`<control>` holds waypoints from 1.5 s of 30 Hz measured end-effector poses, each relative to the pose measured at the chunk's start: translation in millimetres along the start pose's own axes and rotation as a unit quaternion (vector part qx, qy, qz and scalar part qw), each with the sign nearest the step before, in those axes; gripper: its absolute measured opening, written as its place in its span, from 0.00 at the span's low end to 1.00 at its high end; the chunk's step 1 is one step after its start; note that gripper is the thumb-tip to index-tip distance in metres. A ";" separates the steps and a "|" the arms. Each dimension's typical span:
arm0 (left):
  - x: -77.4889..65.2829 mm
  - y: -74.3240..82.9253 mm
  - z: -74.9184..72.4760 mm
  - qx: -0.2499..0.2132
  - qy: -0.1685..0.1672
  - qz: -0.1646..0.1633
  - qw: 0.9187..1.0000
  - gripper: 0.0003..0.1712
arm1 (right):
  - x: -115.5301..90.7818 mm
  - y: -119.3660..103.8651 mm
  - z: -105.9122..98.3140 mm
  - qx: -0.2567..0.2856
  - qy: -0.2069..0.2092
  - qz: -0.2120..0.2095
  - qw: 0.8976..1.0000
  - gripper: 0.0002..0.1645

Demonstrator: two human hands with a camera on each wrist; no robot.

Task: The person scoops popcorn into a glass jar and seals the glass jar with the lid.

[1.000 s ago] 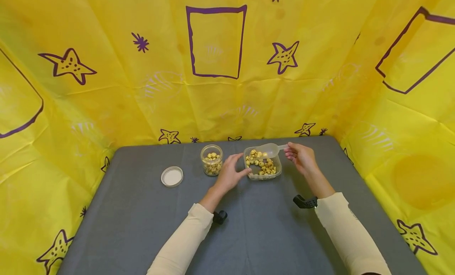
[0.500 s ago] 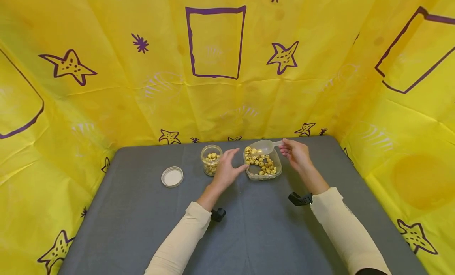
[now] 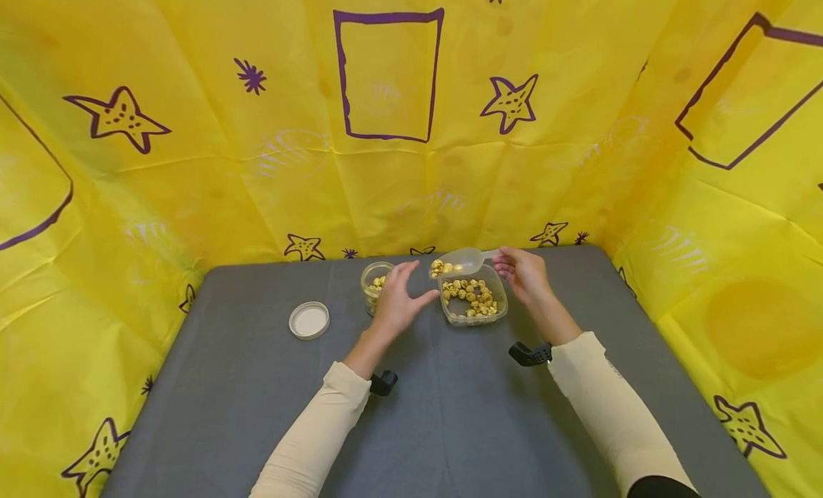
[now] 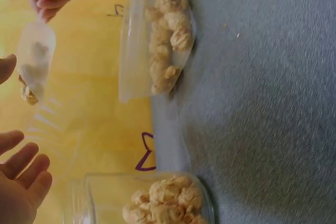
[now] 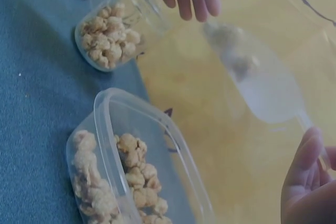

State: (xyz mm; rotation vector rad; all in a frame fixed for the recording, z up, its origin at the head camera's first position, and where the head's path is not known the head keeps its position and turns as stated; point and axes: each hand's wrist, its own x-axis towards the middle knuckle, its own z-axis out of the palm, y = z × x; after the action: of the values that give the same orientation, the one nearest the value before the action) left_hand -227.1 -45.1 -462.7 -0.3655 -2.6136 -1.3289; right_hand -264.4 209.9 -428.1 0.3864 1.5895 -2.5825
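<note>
My right hand (image 3: 524, 275) pinches the handle of a clear plastic scoop (image 3: 472, 260). Several pieces of caramel popcorn (image 3: 444, 268) lie in the scoop's front end, raised over the far left rim of a clear plastic container (image 3: 472, 322) that holds more popcorn. Fingers spread, my left hand (image 3: 394, 305) hovers between the container and a clear jar (image 3: 368, 287), holding nothing. That jar is partly filled with popcorn (image 5: 107, 40), and my left hand covers part of it in the head view. In the right wrist view, the scoop's tip is close to my left fingertips.
A round white lid (image 3: 308, 320) lies on the grey tablecloth (image 3: 244, 384) left of the jar. Yellow patterned cloth (image 3: 398, 198) rises behind the table and along both sides. Small crumbs (image 4: 238, 35) show on the cloth near the container.
The right hand has lifted the scoop with popcorn and moved it left, from inside the container to above its rim. My left hand has come off the container and shifted left toward the jar.
</note>
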 end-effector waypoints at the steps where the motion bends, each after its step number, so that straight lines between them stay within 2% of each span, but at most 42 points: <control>1: 0.4 -0.7 -1.7 0.005 0.004 -0.001 1.000 0.42 | 0.4 0.1 1.2 0.000 0.000 0.001 1.000 0.16; 10: 3.7 -9.2 -13.8 0.031 0.025 0.013 0.999 0.44 | 2.6 1.4 13.7 -0.001 0.005 0.003 1.000 0.15; 19: 4.7 -22.6 -29.7 0.052 0.037 -0.002 0.998 0.46 | 10.3 9.7 30.5 -0.024 0.030 0.004 0.999 0.09; 25: 4.9 -29.8 -37.9 0.046 0.031 -0.006 0.998 0.47 | 13.2 14.8 42.4 -0.028 0.029 0.001 0.999 0.08; 32: 4.7 -38.4 -43.8 0.062 0.007 -0.033 0.998 0.53 | 15.3 21.4 53.7 -0.049 0.025 -0.011 0.998 0.08; 38: 4.4 -47.3 -46.4 0.066 0.003 -0.056 0.996 0.56 | 18.5 26.2 60.8 -0.044 0.027 -0.013 0.999 0.08; 45: 4.3 -59.3 -48.1 0.065 0.000 -0.067 0.996 0.57 | 21.7 30.0 69.5 -0.045 0.018 -0.021 0.999 0.10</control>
State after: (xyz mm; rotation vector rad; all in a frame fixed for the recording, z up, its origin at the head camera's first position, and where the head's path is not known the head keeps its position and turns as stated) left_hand -246.4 -117.3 -478.9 -0.1733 -2.7487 -1.1860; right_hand -290.9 135.7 -429.8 0.3985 1.7369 -2.5376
